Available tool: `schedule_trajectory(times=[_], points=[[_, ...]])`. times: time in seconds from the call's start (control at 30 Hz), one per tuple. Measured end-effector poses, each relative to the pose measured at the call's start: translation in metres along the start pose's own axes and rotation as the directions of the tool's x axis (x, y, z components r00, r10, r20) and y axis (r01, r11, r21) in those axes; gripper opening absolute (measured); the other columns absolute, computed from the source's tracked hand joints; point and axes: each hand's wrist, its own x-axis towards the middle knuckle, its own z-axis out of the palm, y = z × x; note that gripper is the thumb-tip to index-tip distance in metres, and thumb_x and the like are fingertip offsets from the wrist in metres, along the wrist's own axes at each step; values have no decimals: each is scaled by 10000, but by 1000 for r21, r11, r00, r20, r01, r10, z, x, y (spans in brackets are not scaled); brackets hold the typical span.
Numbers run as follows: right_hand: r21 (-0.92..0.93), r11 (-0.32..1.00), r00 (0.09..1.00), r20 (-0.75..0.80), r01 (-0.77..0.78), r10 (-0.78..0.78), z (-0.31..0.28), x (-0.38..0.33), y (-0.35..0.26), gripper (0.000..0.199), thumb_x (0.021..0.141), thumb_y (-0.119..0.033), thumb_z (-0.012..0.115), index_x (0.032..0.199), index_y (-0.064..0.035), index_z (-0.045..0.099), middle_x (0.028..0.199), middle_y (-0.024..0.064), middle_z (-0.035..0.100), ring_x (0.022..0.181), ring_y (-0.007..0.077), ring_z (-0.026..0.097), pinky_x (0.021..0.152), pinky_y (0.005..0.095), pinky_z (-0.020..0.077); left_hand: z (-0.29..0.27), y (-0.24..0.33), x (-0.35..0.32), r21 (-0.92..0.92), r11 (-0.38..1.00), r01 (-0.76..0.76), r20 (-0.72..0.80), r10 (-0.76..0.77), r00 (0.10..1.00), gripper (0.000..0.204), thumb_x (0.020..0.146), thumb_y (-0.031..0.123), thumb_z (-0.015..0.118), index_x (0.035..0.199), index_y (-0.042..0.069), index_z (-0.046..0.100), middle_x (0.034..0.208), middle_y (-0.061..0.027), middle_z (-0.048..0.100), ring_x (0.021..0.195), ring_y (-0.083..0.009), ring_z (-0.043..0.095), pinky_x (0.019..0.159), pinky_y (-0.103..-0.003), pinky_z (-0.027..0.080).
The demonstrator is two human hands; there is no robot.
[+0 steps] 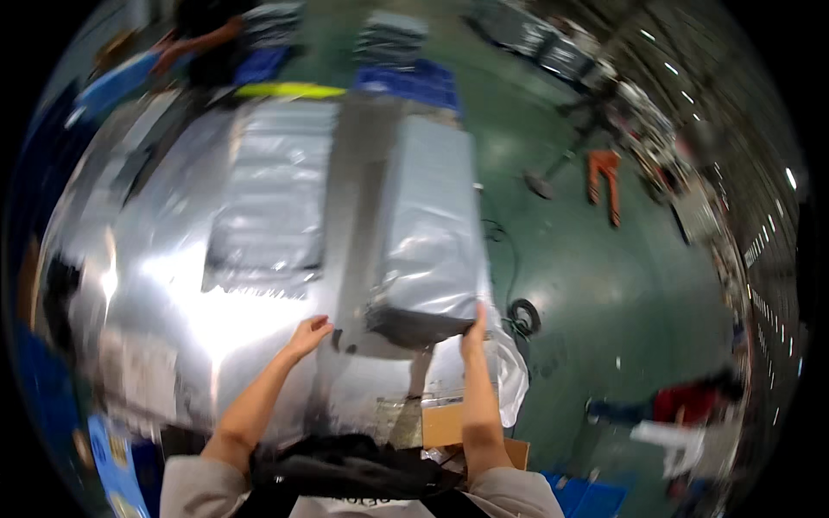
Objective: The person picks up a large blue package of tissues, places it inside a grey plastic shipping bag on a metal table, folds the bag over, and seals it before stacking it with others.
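Note:
A tall block-shaped bundle in shiny grey plastic point(432, 233) sits on the metal table point(363, 380), right of the middle. My right hand point(473, 332) lies against its near right corner, fingers stretched along the side rather than wrapped round it. To the left of the bundle, my left hand point(306, 338) hovers over the bare metal with loosely bent fingers and nothing in them. Further left and beyond it lies a lower stack of grey plastic bags point(272, 190). Motion blur softens the fingers of both hands.
A yellow strip point(289, 90) runs along the far edge. Beyond stand blue pallets point(406, 82) with grey stacks point(390, 39). A person point(207, 43) holds something light blue at the far left. On the green floor to the right are a coiled cable point(523, 318) and an orange pallet jack point(603, 177).

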Motion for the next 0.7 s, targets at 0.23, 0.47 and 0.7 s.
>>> schedule_trajectory(times=[0.23,0.47,0.7], points=[[-504,725,874,-149,-469,463,-16,-151,99,339,853,-373,454,1000,-72,502,849,102,615,746,168,591,678,314,474,-262,-56,-291,419,896,146,-873,353,336,218,789,105,550,990,21,563,910,-120,621,846,-263,579,788,-324,429],[-857,477,572,294,-197,766,162,-270,177,306,840,-288,496,994,-27,543,835,85,613,704,146,576,637,261,440,-356,-200,-647,50,454,890,-955,282,-90,346,812,302,516,1038,48,578,1036,-136,577,981,-306,519,851,-369,388],[-917,389,347,396,92,850,265,-313,236,336,827,-301,520,1027,-33,539,867,61,628,744,117,574,658,249,427,-225,-315,-933,-818,26,575,-567,-205,-798,659,737,573,480,1139,54,535,1158,-168,520,1089,-326,471,866,-414,390]])
